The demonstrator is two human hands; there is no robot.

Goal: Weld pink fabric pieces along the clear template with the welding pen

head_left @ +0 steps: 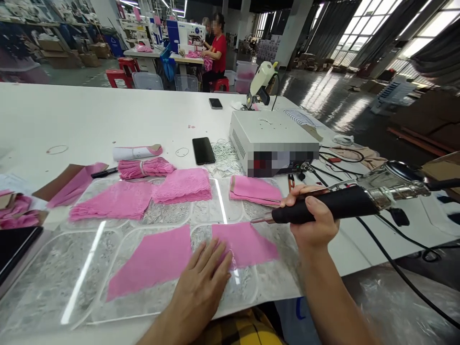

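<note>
My left hand (204, 280) lies with fingers stretched out on the left part of a pink fabric piece (247, 244). My right hand (316, 220) is wrapped round a thick black-handled tool (338, 206) with a narrow metal tip and a cable at its back end. That tip is at the upper edge of the fabric piece; whether it touches, I cannot tell. Left of my left hand a second cut piece of pink fabric (154, 261) lies flat on the clear plastic sheet (64, 258). Behind them are two stacks of cut pink pieces, one lacy stack (183, 186) and one slanted stack (115, 199).
A grey-white control box (273, 129) with cables stands at the back right. Near it are a phone (203, 151), a tangle of white cords (226, 155) and a folded pink stack (255, 189). A tied pink bundle (145, 167) lies left. Beyond the table, a person in red sits sewing.
</note>
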